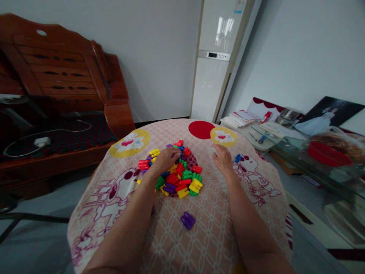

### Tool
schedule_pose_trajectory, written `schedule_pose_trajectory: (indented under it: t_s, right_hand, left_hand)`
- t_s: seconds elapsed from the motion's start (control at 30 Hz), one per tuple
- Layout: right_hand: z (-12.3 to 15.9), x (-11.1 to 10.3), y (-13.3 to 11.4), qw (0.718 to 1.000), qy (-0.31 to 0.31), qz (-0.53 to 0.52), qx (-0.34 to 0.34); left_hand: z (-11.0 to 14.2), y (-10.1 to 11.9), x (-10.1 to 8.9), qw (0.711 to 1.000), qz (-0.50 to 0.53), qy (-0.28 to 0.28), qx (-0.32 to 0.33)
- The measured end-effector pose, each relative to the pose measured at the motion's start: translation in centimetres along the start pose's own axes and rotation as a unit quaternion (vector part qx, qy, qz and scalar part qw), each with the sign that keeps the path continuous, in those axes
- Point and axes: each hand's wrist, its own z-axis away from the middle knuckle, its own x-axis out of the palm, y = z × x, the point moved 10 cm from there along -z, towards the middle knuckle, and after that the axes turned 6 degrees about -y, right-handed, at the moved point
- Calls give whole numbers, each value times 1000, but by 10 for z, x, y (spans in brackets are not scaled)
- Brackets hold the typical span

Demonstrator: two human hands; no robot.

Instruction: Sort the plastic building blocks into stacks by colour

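Left hand (168, 156) over block pile (184, 182), grip indeterminable; right hand (222, 158), loosely spread, between pile and blue block (238, 158) at right.

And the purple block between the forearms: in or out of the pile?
Out: the purple block lies apart from the pile, with tablecloth showing between them.

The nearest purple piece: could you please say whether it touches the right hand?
Apart: the head view shows patterned tablecloth between the purple piece and the right hand.
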Motion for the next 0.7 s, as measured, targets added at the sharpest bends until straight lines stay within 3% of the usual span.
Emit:
schedule_pose_trajectory:
  t_s: [0.17,0.37,0.53,0.7]
  right_hand:
    - [-3,5,-9,996,-31,-78,5]
    - [0,22,-43,968,-135,-211,1]
    - [12,50,-72,952,-264,-149,-52]
    - [21,63,-91,952,-296,-35,-63]
  left_hand:
    - [6,4,-22,997,74,25,-13]
    - [4,34,-1,990,129,-54,20]
    - [0,41,19,993,76,-81,48]
    - [-5,25,35,994,-62,-83,13]
